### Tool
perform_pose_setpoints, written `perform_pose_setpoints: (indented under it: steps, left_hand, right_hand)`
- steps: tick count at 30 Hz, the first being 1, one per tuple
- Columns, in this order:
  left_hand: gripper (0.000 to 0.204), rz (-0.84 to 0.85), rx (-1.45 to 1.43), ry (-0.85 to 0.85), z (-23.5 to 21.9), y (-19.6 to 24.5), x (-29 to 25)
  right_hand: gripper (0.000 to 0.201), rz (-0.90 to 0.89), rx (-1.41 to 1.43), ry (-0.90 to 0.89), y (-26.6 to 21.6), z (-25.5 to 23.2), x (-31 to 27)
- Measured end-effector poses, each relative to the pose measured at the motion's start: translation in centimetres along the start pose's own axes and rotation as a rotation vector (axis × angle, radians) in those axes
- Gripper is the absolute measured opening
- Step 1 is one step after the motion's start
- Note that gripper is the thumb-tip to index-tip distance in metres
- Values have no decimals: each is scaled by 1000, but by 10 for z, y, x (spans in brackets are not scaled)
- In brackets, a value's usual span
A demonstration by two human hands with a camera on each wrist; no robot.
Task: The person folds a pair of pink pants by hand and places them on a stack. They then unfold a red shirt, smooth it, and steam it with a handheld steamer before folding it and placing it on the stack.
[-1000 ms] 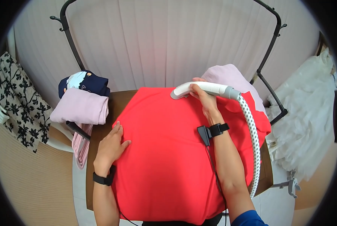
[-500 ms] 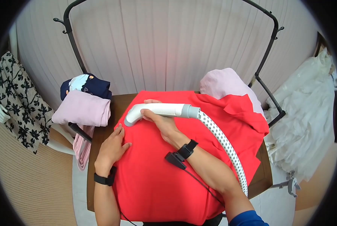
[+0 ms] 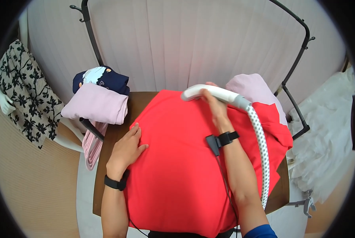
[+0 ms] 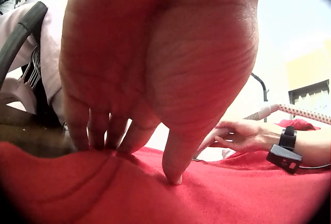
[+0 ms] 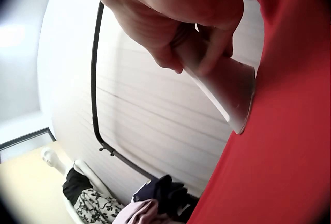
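A red cloth (image 3: 173, 158) lies spread over a brown board. My left hand (image 3: 126, 148) rests on its left edge, and in the left wrist view the fingertips of the left hand (image 4: 155, 68) touch the cloth, thumb apart. My right hand (image 3: 218, 106) grips a white steamer handle (image 3: 221, 93) near the cloth's far edge. In the right wrist view the right hand (image 5: 181, 17) has its fingers round the steamer (image 5: 227, 89), whose head meets the red cloth (image 5: 289, 131). A patterned hose (image 3: 260, 146) runs from the handle down along the right forearm.
Folded pink cloth (image 3: 96, 104) and a navy garment (image 3: 106, 79) sit at the left. More pink fabric (image 3: 254, 87) lies behind the red cloth on the right. A black rack frame (image 3: 92, 35) stands at the back. A white ruffled dress (image 3: 324, 135) hangs at the far right.
The right hand and steamer went left to beside the left hand, then came back to the far right part of the cloth. The left hand stayed on the cloth's edge; the head view shifted slightly.
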State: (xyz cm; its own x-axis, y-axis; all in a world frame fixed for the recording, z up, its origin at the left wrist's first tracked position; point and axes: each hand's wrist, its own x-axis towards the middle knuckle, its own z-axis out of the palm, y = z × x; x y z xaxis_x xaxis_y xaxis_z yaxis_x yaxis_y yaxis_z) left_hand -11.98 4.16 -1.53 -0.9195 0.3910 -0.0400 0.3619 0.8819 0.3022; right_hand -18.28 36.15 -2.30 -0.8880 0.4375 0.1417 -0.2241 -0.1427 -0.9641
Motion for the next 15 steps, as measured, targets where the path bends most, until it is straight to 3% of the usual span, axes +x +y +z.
perform_pose_setpoints:
  steps: [8, 15]
  left_hand:
    - [66, -24, 16, -25, -2, 6, 1]
    - [65, -22, 7, -37, -1, 2, 1]
  right_hand:
    - [38, 51, -100, 109, -12, -16, 5]
    - [42, -91, 122, -72, -8, 39, -22]
